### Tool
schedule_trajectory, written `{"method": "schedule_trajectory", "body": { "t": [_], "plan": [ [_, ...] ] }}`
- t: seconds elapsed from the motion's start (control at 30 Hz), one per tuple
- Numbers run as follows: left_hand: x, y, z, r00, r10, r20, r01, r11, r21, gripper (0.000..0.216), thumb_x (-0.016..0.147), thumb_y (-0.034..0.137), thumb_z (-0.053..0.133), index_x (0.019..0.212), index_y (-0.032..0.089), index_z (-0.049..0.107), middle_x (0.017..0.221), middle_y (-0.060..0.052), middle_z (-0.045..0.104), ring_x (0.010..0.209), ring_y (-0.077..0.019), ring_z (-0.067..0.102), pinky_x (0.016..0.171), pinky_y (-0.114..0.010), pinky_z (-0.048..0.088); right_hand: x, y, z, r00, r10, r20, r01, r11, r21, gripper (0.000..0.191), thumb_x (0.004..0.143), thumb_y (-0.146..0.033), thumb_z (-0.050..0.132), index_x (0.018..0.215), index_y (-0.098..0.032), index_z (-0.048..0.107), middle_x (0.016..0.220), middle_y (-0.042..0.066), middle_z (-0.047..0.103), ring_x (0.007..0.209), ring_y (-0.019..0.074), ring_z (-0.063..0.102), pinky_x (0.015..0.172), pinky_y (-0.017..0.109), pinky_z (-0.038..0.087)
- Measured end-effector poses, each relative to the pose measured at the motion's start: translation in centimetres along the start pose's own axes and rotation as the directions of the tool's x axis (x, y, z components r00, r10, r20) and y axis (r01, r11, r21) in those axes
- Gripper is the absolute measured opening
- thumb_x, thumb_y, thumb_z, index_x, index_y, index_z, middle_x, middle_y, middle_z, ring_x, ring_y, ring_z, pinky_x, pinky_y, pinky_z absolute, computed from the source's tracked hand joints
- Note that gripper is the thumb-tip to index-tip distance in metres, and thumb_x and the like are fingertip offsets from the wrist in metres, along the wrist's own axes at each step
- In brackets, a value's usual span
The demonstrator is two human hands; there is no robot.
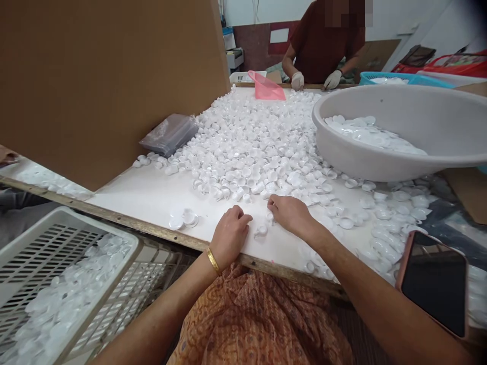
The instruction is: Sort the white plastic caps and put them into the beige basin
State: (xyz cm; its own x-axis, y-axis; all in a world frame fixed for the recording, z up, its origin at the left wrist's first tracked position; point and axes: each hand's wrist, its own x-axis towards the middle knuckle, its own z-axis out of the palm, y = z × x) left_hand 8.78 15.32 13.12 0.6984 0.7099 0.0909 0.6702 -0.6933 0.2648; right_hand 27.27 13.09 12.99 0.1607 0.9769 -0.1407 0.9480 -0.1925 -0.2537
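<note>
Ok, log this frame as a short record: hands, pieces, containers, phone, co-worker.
Left hand: over the table, grip unclear
Right hand: near the pile's front edge, grip unclear
Pile: small white pieces
Basket: lower left, holds white pieces
Basin: right, holds white pieces
Phone: lower right
Co-worker: far side, gloved

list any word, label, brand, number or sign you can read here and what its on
No text can be read anywhere.
Small round white plastic pieces: no legible marks.
Pink-edged rectangular phone: dark screen, nothing readable.
White rectangular panel on the dark red back wall: too small to tell whether it bears writing.
</note>
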Motion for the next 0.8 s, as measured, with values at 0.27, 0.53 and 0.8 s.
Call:
{"method": "schedule_trajectory", "body": {
  "t": [0.27, 0.53, 0.8],
  "plan": [
    [0.1, 0.2, 0.4, 0.998, -0.064, -0.008, 0.062, 0.994, -0.094, 0.008, 0.08, 0.018, 0.049, 0.084, 0.022, 0.054, 0.085, 0.0, 0.056, 0.082, -0.0155, 0.053, 0.073, -0.027, 0.041, -1.1, -0.7, 0.0, 0.97, -0.096, -0.224, 0.079, 0.993, -0.085, 0.021, 0.089, -0.025, 0.039, 0.085, -0.02, 0.059, 0.082, 0.004, 0.065, 0.076, 0.0161, 0.058, 0.059, 0.026, 0.033],
    [0.9, -1.6, -1.4, 0.989, -0.097, -0.111, 0.089, 0.993, -0.078, 0.009, 0.081, 0.023, 0.053, 0.09, 0.023, 0.055, 0.094, -0.001, 0.06, 0.09, -0.0159, 0.054, 0.079, -0.027, 0.041, 1.8, -4.0, -0.6, 0.927, -0.28, -0.248, 0.262, 0.959, -0.104, 0.019, 0.084, -0.027, 0.05, 0.099, -0.021, 0.06, 0.092, 0.005, 0.063, 0.086, 0.019, 0.055, 0.069, 0.028, 0.037],
    [5.7, -3.5, 0.0, 0.957, -0.285, -0.055, 0.29, 0.942, 0.168, 0.027, 0.081, 0.027, 0.052, 0.106, 0.021, 0.046, 0.097, -0.005, 0.058, 0.085, -0.0189, 0.058, 0.068, -0.028, 0.042, 1.4, -3.9, 0.8, 0.932, -0.275, -0.238, 0.244, 0.958, -0.152, 0.014, 0.081, -0.031, 0.055, 0.088, -0.019, 0.06, 0.088, 0.004, 0.062, 0.084, 0.0192, 0.055, 0.07, 0.03, 0.036]
  ]
}}
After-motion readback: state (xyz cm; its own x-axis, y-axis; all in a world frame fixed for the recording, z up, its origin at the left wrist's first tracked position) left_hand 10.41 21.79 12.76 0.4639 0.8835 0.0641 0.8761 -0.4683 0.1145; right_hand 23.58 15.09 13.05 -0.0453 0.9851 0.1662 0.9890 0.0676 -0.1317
